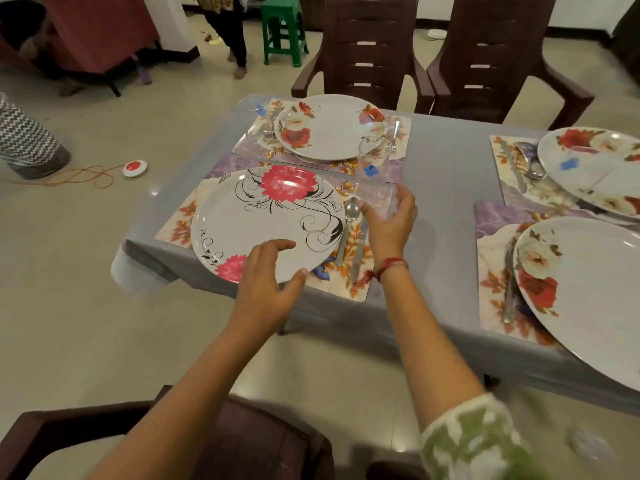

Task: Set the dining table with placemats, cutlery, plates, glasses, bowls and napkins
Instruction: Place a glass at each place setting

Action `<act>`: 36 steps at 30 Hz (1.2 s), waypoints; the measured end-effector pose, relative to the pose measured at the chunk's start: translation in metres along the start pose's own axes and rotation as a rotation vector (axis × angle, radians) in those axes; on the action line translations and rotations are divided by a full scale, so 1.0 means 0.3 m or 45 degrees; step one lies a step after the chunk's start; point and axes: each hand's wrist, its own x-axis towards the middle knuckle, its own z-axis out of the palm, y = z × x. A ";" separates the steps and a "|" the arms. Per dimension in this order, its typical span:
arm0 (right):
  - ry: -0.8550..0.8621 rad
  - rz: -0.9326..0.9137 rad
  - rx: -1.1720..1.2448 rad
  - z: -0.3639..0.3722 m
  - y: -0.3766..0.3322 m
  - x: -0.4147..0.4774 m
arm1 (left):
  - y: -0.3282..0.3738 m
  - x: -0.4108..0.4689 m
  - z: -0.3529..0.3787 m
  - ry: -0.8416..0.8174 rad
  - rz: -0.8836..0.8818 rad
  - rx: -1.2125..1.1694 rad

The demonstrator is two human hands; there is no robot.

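A white plate with pink flowers (pixel 263 220) lies on a floral placemat (pixel 176 223) at the table's near left corner. My left hand (pixel 266 282) hovers at the plate's near rim with its fingers relaxed and the thumb at the edge. To the plate's right lie a spoon (pixel 349 216) and a knife (pixel 359 251); a fork tip (pixel 225 176) shows at its far left. My right hand (pixel 391 223) grips the lower part of a clear glass (pixel 374 174) with a blue mark, standing at the placemat's far right corner.
Behind is a second setting with a rose plate (pixel 329 129) and another clear glass (pixel 256 116). Two more rose plates (pixel 588 289) on placemats fill the right side of the grey table (pixel 446 202). Brown chairs (pixel 367 53) stand beyond, one below me. A person stands far back.
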 end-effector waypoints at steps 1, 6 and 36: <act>0.007 0.016 0.041 -0.015 -0.011 -0.085 | 0.002 -0.028 -0.019 -0.016 0.002 0.019; 0.032 0.254 0.218 -0.081 -0.054 -0.459 | 0.041 -0.197 -0.126 -0.061 -0.033 0.056; 0.318 -0.207 -0.161 -1.085 -0.825 -1.945 | 0.822 -1.541 -0.608 -0.297 0.439 -0.256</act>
